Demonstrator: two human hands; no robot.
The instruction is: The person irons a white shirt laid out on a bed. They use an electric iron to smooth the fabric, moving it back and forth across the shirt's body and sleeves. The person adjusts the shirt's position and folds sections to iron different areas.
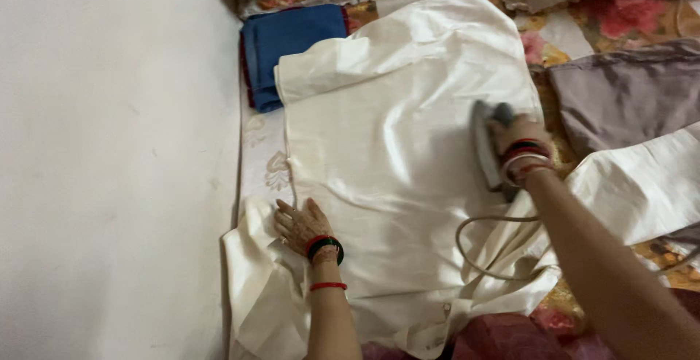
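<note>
A cream, shiny garment lies spread flat over a patterned cloth on the floor. My right hand grips the handle of an electric iron, which rests on the garment's right side. The iron's grey cord loops over the cloth near my right forearm. My left hand lies flat with fingers spread on the garment's lower left edge, pressing the fabric down. Both wrists wear red and green bangles.
A folded blue cloth lies at the garment's top left. A grey-mauve garment lies to the right on a floral sheet. A bare pale floor fills the left side. Dark red fabric lies at the bottom.
</note>
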